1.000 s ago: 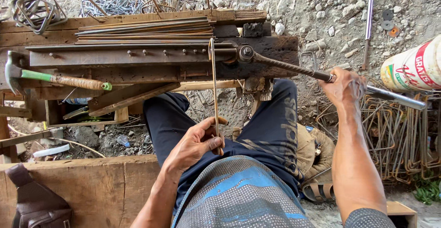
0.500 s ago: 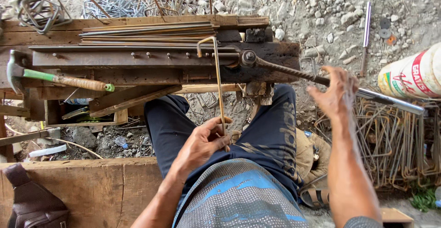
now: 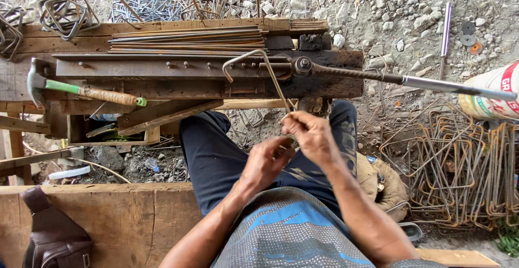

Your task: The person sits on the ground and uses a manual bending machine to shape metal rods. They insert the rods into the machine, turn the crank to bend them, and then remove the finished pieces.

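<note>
Rod [image 3: 273,79]: thin steel, bent at its far end into a hooked corner over the desk, near end slanted down toward the lap and held in both hands.
Right hand [image 3: 311,135]: closed on the rod's near end, fingers pinched round it, just below the desk's edge.
Left hand [image 3: 267,162]: curled and narrow, just beside the right hand, fingertips at the rod's end; firm grip or mere touch could not be told.
Desk [image 3: 162,87]: rough dark timber with a steel strip and small pegs along it, set across the knees.
Lever [image 3: 400,80]: long bar pivoted on a bolt at the desk's right end, stretched out to the right, apart from both hands.
Rods [image 3: 186,38]: straight bundle laid lengthwise along the desk's far side.
Hammer [image 3: 81,89]: lay on the desk's left part, head to the left, green and tan handle.
Stirrups [image 3: 459,165]: heap of bent rusty frames on the ground at right.
Sack [image 3: 492,92]: white, at the right edge, behind the lever's tip.
Bag [image 3: 54,235]: brown leather, lower left, on a wooden plank.
Ground [image 3: 389,8]: grey gravel beyond the desk.
</note>
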